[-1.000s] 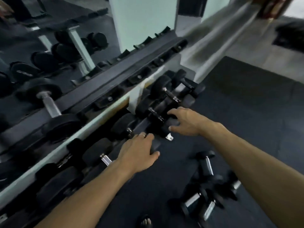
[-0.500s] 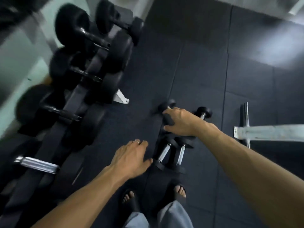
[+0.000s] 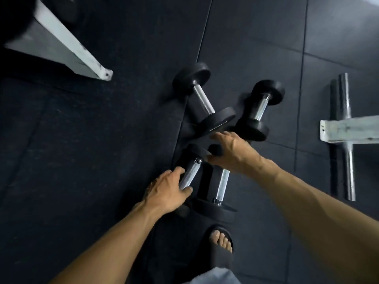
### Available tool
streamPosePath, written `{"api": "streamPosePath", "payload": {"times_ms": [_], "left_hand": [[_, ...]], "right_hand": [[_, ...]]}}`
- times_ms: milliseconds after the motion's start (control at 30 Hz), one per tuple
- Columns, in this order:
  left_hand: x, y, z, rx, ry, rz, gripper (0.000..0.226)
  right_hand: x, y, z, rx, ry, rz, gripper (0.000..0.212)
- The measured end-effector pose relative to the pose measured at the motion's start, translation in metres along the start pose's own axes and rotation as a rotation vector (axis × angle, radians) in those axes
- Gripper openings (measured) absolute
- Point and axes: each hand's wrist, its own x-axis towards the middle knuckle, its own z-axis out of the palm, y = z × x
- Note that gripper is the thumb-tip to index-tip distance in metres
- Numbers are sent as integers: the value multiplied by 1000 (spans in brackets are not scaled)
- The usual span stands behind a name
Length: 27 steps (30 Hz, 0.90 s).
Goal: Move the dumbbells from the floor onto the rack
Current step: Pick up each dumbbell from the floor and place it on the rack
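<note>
dim overall, the black floor mat [image 3: 86,152] swallowing detail. soft light enters from the upper right corner, greying the tiles there. chrome handles [image 3: 222,184] glint. wide-angle bending stretches the forearms at the lower edge; the upper left corner is blurred.

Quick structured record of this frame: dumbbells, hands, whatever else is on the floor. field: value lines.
dumbbells on floor: four, all on the black rubber mat
near-left dumbbell: left hand curling round its chrome handle
near-right dumbbell: right hand spread over its far head, grip unclear
far-left dumbbell: untouched
far-right dumbbell: untouched
rack foot: upper left, white
bench base: right edge, chrome crossbar
sandalled foot: beside near dumbbells
</note>
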Motion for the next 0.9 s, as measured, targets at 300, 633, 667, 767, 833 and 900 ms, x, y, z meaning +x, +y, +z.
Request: {"api": "streamPosePath", "payload": {"times_ms": [300,633,667,767,833,900], "left_hand": [[89,-47,74,-68,-114,-56,68],[98,-57,81,-47,-143,-84,70],[95,-56,80,-49,-134,-91,68],[83,-57,73,-63,-98,-120,65],[70,-58,64,-73,-68,-136,65],[54,-57,50,-85,-30,-159,66]], "right_hand": [[75,28,79,-245,-120,-129,70],[85,32,93,-351,-13,-113,40],[85,34,93,-339,-7,-123,38],[83,29,92,-223,22,-182,37],[77,15,82,-136,32,-194,34],[70,-3,67,-59,28,-175,27]]}}
